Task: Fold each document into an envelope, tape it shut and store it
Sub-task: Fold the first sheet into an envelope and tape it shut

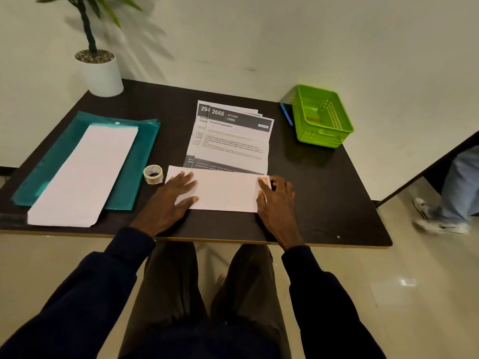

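Note:
A white envelope [223,191] lies flat near the table's front edge. My left hand [176,194] rests flat on its left end with fingers spread. My right hand [276,196] presses its right end, fingertips on the far right corner where a small reddish patch shows. Just behind the envelope lies a stack of printed documents [233,138], the top one headed "2666 Kitchen". A roll of clear tape [153,173] stands to the left of the envelope, beside my left hand.
A teal plastic folder [134,156] at the left carries a pile of white envelopes [85,174]. A green basket [321,116] stands at the back right with a blue pen [286,114] beside it. A potted plant [99,68] occupies the back left corner. A person's legs [451,193] stand right of the table.

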